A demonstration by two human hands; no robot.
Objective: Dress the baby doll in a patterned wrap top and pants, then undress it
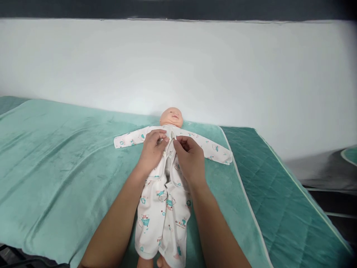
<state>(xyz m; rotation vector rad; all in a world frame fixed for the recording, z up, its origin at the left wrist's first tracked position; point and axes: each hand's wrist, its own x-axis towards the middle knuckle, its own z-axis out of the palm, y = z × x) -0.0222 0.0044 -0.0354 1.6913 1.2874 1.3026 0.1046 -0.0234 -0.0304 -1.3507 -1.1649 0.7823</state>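
A baby doll (171,117) lies face up, dressed in a white printed baby jacket (216,150) and matching pants (150,216). Both sleeves spread out sideways, and the doll's feet show at the bottom of the view. My left hand (154,146) pinches the jacket's front edge on the left side of the chest. Opposite it, my right hand (190,154) grips the other front edge between thumb and fingers. Between the hands the jacket front is parted in a narrow gap that runs down toward the waist. Fingertips hide the exact spot of each hold.
Under the doll is a light green blanket (69,160) with a pale border. A darker green quilted mattress cover (281,186) shows at the right, along the bed's edge. A white wall (178,67) rises behind the doll's head. Metal bars (329,191) are at the far right.
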